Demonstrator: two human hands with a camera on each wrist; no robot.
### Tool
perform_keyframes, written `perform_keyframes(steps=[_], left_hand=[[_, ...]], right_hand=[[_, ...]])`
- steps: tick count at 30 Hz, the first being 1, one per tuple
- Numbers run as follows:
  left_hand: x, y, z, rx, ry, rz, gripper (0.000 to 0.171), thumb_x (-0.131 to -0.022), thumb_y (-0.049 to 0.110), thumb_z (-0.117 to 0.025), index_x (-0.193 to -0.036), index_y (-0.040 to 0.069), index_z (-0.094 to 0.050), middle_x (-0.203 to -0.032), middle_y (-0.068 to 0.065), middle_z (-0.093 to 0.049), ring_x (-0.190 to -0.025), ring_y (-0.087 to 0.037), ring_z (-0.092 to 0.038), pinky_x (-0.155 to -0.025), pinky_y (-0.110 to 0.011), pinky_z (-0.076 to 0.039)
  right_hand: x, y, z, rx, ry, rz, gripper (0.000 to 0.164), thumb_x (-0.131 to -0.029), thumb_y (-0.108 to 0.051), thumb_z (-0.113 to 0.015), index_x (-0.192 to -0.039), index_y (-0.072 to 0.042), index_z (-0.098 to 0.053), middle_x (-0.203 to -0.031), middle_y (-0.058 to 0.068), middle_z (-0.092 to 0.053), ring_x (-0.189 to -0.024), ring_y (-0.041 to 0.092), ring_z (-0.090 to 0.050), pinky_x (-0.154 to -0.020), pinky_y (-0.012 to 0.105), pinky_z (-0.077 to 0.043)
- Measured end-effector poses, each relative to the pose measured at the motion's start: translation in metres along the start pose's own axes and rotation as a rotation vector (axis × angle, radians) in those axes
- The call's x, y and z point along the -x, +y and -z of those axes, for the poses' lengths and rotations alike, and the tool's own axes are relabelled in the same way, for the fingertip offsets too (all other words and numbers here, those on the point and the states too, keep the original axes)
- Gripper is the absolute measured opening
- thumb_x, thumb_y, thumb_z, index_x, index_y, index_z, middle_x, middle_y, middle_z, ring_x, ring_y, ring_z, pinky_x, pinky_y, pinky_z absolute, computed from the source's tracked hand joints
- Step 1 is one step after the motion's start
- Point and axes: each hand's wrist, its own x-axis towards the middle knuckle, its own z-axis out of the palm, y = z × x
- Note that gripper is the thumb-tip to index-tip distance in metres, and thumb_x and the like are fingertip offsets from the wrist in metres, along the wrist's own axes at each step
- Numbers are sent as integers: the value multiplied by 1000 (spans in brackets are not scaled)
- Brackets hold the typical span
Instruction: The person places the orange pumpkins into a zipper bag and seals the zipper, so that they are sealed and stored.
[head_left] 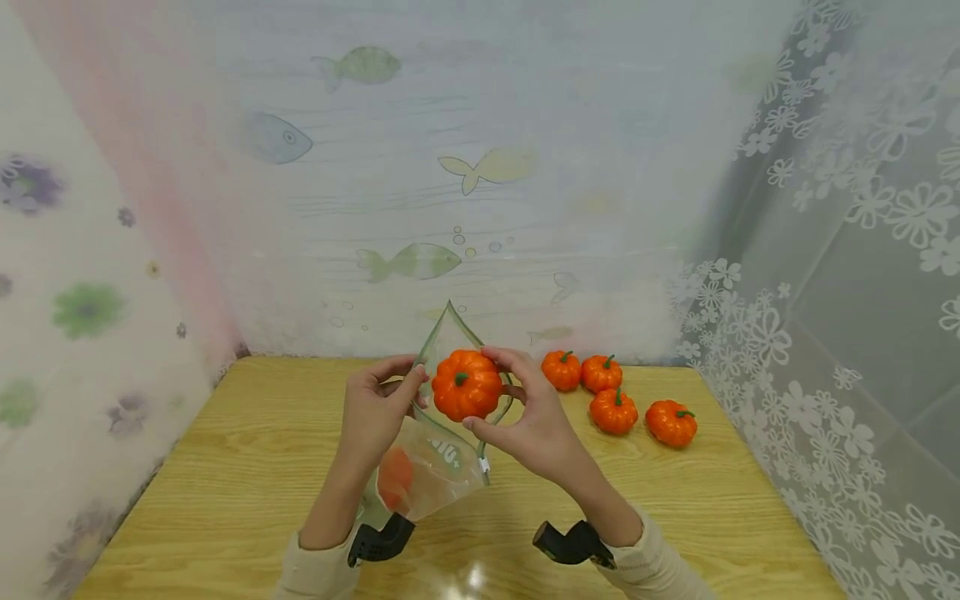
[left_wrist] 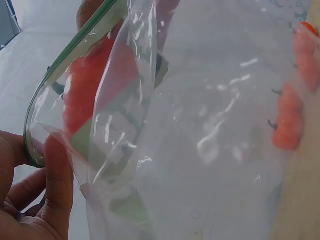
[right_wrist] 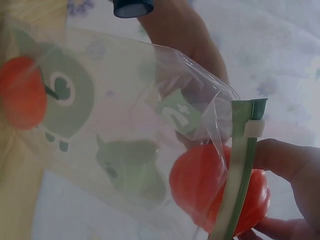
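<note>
A small orange toy pumpkin (head_left: 480, 387) with a green stem is held between the thumb and fingers of my right hand (head_left: 536, 425). It sits at the spread mouth of a clear zip bag (head_left: 450, 487) with a green rim; in the right wrist view the rim (right_wrist: 238, 170) crosses the pumpkin, part of which is inside. My left hand (head_left: 378, 408) pinches the rim's left side between thumb and fingers, seen also in the left wrist view (left_wrist: 57, 185). A second pumpkin (right_wrist: 22, 92) lies at the bottom of the bag. A white slider (right_wrist: 254, 128) is on the rim.
Several more toy pumpkins (head_left: 613, 412) stand on the wooden table (head_left: 247, 467) at the back right. A wall with painted fish (head_left: 420, 261) rises behind the table; flower-patterned panels (head_left: 795, 400) flank the right side.
</note>
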Motion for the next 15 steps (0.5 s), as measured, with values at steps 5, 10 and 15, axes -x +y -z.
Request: perform_keyframes(steps=[5, 10, 15], left_hand=[[-1, 2, 0, -6, -14, -1, 20, -98, 3, -66, -113, -9, -70, -90, -15, -71, -56, -11, -63, -54, -23, -56], [-2, 3, -1, -2, -23, -9, 20, -98, 2, -66, -113, -9, -70, -90, -16, -70, -55, -10, -61, -54, -22, -56], [-3, 3, -1, -3, -22, -12, 19, -98, 2, -66, -113, -8, -70, -91, -17, -71, -55, -10, -61, -53, -22, -56]], right_hand=[[-3, -2, 0, 45, -23, -7, 73, -80, -10, -88, -144, -12, -54, -141, 4, -54, -122, 21, -53, -96, 41, -56], [-4, -2, -1, 64, -43, -6, 74, -81, -13, -88, -146, -12, -53, -140, 6, -55, -120, 22, -53, -95, 41, -56], [-5, -3, -1, 75, -58, -25, 73, -83, -17, -87, -147, -13, -52, -141, 4, -55, -122, 21, -52, -96, 40, -55]])
